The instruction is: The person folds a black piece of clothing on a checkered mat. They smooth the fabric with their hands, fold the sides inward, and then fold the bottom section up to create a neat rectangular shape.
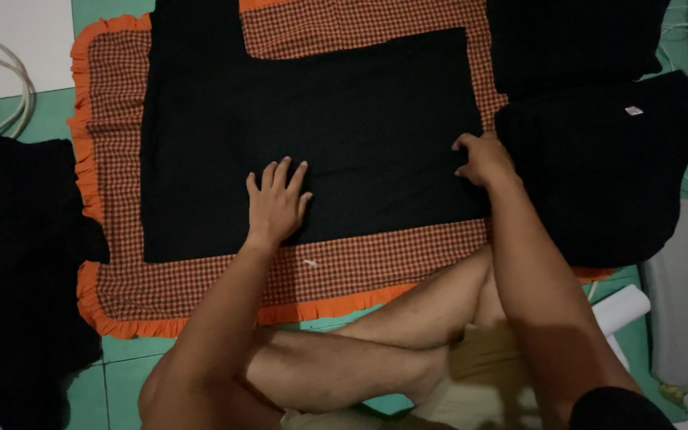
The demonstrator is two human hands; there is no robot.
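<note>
My left hand [276, 199] lies flat, fingers spread, on the black cloth [312, 135] near the checked mat's [113, 159] front edge, while my right hand [483, 159] pinches its right edge, long axis running left-right.

Matt black cloth [320, 135], checked woven mat [360, 263], smooth glossy green tile floor [125, 370]

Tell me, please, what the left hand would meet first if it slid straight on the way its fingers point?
The left hand lies flat on the black cloth, fingers pointing away from the person. Going straight on, it would likely cross more black cloth, then reach the checked mat.
</note>
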